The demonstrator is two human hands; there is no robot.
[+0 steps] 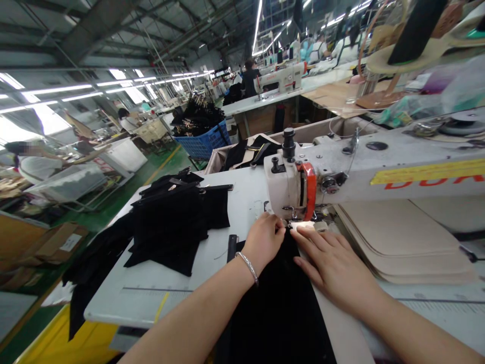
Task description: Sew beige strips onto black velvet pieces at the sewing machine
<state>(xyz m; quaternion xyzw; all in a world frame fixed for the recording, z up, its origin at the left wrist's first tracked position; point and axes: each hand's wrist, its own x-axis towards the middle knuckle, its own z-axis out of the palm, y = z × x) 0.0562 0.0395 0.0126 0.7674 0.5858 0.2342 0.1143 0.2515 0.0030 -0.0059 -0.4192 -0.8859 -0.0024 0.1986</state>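
Note:
A sewing machine (290,184) with an orange guard stands over the white table, its needle area lit. Below it lies a black fabric piece (278,308), stretching toward me, with a beige panel (343,323) along its right side. My left hand (265,237), a bracelet at its wrist, pinches the black fabric's far end just left of the presser foot. My right hand (333,263) lies flat with fingers stretched over the beige panel and the fabric's edge, close to the needle. The needle tip itself is hidden by my fingers.
Black fabric pieces (166,217) with zippers are heaped on the table's left. Beige panels (401,242) are stacked under the machine arm. Behind stand a bin (215,164) of cut pieces, a blue basket (202,144) and a thread cone (415,33). Other people work farther off.

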